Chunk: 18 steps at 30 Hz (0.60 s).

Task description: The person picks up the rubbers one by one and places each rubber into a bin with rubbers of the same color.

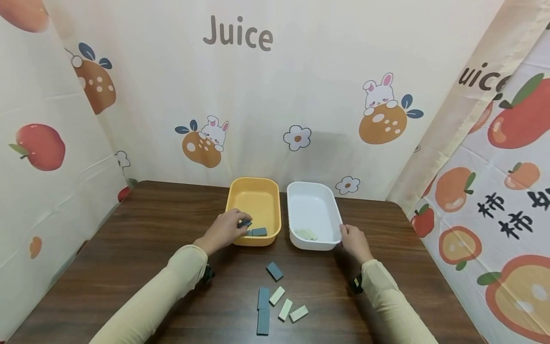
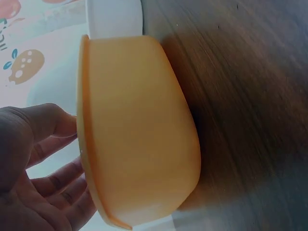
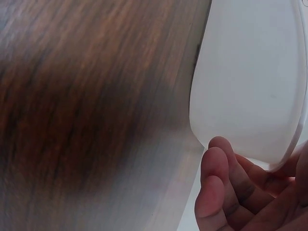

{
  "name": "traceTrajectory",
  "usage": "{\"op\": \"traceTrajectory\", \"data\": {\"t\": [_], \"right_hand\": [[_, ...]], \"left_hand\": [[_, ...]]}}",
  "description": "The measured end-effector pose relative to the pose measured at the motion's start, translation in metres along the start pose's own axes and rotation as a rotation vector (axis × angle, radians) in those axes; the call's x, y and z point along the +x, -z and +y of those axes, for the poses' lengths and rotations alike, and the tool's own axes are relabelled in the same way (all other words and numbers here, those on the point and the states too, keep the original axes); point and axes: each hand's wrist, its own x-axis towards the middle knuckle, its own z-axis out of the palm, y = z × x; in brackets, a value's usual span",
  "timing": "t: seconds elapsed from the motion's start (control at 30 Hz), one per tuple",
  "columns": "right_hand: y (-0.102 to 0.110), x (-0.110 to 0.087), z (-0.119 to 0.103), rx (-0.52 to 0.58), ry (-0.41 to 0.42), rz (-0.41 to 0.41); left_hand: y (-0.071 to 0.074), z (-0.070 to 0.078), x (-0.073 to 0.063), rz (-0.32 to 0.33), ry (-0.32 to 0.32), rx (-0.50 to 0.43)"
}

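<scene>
My left hand (image 1: 225, 229) reaches over the near left rim of the yellow bin (image 1: 275, 196), its fingers pinching a dark blue-grey block (image 1: 244, 223). Inside that bin, another dark block (image 1: 259, 231) lies near the front wall. In the left wrist view the bin's yellow side wall (image 2: 139, 125) hides the fingertips and the block. My right hand (image 1: 354, 240) holds the near right rim of the white bin (image 1: 313, 191); the right wrist view shows the thumb side at the rim and other fingers curled below. Pale green blocks (image 1: 306, 234) lie in the white bin's front end.
On the brown wooden table (image 1: 172, 229) in front of the bins lie three dark blocks, one apart (image 1: 274, 271) and two end to end (image 1: 263, 306). Three pale green blocks (image 1: 285, 309) lie beside them. A printed curtain (image 1: 266, 95) stands behind the bins.
</scene>
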Motion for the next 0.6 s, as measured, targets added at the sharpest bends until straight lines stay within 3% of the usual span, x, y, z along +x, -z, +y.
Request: {"op": "traceTrajectory", "data": {"t": [0.27, 0.6], "right_hand": [[-0.001, 0.001, 0.0, 0.004, -0.006, 0.0], [-0.002, 0.001, 0.001, -0.011, -0.013, -0.001]], "left_hand": [[-0.003, -0.006, 0.008, -0.074, 0.004, 0.061], [-0.006, -0.01, 0.024, -0.153, -0.089, 0.199]]}}
